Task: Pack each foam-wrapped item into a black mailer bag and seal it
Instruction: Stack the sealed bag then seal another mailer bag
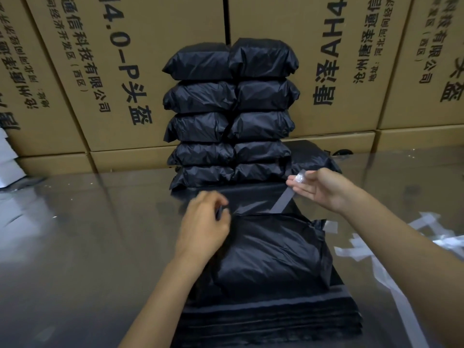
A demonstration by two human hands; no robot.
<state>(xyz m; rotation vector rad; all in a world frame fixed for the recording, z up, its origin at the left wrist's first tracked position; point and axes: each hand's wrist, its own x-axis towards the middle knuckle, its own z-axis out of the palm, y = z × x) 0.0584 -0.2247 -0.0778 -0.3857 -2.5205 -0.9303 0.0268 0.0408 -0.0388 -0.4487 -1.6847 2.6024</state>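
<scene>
While my left hand (203, 222) pinches the flap edge, my right hand (313, 187) lifts the peeled liner strip (282, 200) between fingertips. Mailer bag (271, 252): filled, mid-tabletop atop spare bags; soft, slippery, light (grip flap corners).

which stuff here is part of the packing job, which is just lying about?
In the job:
filled mailer bag
peel strip, pulled by right hand
left hand pinching the flap
empty bags underneath
sealed stack

Lying about:
cardboard cartons
discarded strips
</scene>
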